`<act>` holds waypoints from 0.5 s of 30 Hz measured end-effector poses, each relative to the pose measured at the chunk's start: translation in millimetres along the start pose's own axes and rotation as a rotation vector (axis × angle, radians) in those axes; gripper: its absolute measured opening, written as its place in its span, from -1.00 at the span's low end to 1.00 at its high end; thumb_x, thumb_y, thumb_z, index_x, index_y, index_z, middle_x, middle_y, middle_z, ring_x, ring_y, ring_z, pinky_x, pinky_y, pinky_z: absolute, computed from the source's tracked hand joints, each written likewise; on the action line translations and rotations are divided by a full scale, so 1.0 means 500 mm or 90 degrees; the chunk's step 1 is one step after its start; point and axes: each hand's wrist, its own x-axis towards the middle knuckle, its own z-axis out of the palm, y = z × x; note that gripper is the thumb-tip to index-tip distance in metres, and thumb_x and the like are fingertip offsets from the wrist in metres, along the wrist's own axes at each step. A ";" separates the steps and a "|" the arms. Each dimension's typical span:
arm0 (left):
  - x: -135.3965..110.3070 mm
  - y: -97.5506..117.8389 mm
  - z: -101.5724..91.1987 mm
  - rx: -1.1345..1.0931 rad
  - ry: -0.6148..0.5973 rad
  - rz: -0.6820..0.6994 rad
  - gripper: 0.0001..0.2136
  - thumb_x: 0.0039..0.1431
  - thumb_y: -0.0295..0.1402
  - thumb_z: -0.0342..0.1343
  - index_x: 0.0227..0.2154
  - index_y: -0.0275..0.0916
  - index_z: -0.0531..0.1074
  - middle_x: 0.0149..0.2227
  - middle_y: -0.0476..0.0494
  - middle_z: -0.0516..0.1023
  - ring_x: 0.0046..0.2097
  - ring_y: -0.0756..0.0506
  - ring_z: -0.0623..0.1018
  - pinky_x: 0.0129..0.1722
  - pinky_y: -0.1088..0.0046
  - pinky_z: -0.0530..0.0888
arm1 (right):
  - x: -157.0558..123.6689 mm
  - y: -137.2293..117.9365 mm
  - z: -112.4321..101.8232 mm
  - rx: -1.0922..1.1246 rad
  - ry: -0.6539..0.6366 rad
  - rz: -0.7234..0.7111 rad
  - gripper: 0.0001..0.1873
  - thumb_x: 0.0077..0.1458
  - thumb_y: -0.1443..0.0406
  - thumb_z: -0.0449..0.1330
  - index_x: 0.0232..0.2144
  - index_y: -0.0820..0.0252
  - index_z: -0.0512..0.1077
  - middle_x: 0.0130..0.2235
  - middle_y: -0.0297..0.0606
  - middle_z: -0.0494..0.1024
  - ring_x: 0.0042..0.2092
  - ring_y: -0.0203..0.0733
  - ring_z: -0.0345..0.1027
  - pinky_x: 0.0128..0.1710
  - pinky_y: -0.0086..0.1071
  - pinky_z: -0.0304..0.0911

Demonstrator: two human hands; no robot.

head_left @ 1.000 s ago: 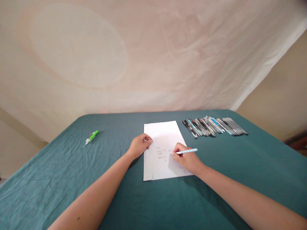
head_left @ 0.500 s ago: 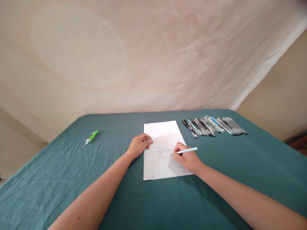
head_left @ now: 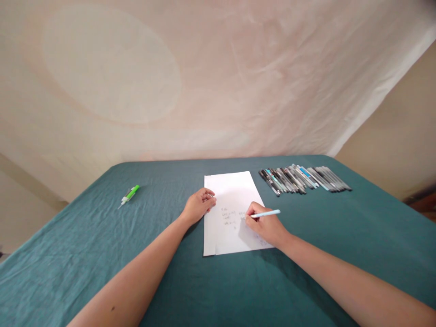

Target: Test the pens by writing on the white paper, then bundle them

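Note:
A white sheet of paper (head_left: pixel 227 186) lies in front of me, with several short lines of small handwriting on it. My right hand (head_left: pixel 264 222) is closed around a light-blue pen (head_left: pixel 269 213), its tip down at the writing on the paper. The tip itself is mostly hidden by the fingers. Across the sheet's left edge rests my left hand (head_left: pixel 200 203), fingers loosely bent and a little apart, touching the paper. I see no object held in it.
Beyond my right hand, several pens (head_left: pixel 293 179) lie side by side in a row. A green and white pen-like tool with a thin tip (head_left: pixel 130 194) lies far left on the teal tablecloth (head_left: pixel 163 181). A pale cloth backdrop (head_left: pixel 218 91) hangs behind the table.
My left hand has shifted very slightly up and left along the paper's edge. The right hand and pen stay at almost the same spot.

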 end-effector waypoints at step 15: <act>0.004 -0.008 0.001 0.010 0.021 -0.001 -0.79 0.07 -0.28 0.05 -0.24 -0.24 0.32 -0.48 0.00 0.47 -0.55 0.04 0.41 -0.55 0.56 0.32 | 0.001 0.006 0.000 -0.022 -0.005 0.007 -0.95 -0.01 0.36 0.06 -0.49 0.17 0.27 -0.52 -0.41 0.36 -0.47 -0.33 0.21 -0.47 -0.45 0.06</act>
